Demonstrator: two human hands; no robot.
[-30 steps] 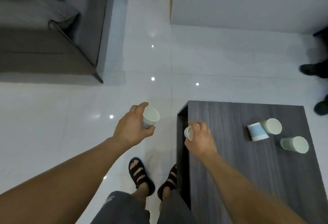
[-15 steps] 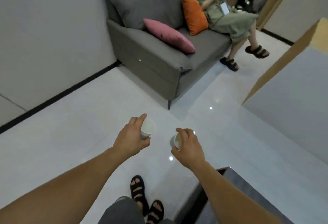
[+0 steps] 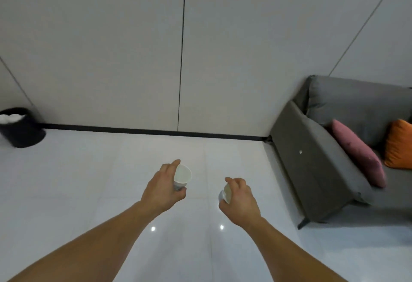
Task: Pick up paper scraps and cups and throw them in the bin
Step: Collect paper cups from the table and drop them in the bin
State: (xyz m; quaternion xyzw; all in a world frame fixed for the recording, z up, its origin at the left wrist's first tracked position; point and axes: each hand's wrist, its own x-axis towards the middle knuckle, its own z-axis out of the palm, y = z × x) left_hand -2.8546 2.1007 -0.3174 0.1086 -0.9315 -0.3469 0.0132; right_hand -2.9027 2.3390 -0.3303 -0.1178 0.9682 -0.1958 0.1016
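Two paper cups: the left hand (image 3: 163, 189) grips one cup (image 3: 182, 175), the right hand (image 3: 239, 200) grips another cup (image 3: 224, 192). One black bin (image 3: 21, 128) stands far left; two cushions (image 3: 356, 152) lie on one sofa (image 3: 312, 170).

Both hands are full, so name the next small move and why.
Likely turn left and walk toward the black bin by the wall: the left hand grips one paper cup, the right hand grips a second cup, and the bin stands far left.

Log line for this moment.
left hand: grips first cup | right hand: grips second cup | bin: far left at wall | phase: carry to bin
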